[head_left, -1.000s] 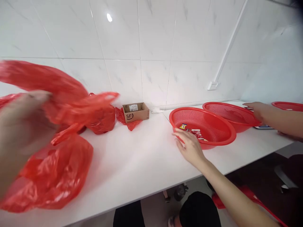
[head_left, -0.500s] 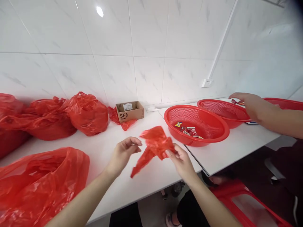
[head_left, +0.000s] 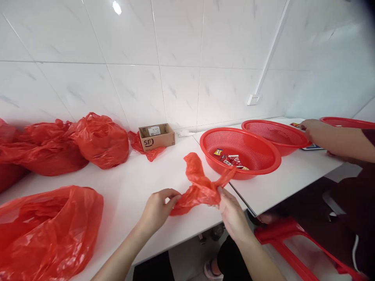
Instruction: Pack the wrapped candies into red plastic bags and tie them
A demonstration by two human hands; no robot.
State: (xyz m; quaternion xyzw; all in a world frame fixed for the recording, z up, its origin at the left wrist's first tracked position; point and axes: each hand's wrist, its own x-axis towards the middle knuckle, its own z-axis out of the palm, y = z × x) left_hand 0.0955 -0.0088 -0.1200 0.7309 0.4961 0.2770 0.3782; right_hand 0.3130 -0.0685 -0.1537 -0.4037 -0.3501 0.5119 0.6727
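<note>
Pinching the red bag (head_left: 200, 192) above the desk (head_left: 146, 171) near its front edge, we now have two grips: our left hand (head_left: 158, 207), empty a moment ago, holds one side, our right hand (head_left: 232, 210) the other, so both steady it.

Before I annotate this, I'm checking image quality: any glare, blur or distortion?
Head view: a bright glare spot on the tiled wall, highlights on the open red bag; head view again: dark upper-right corner, wide-angle splay; left hand and right hand without heavy blur.
</note>
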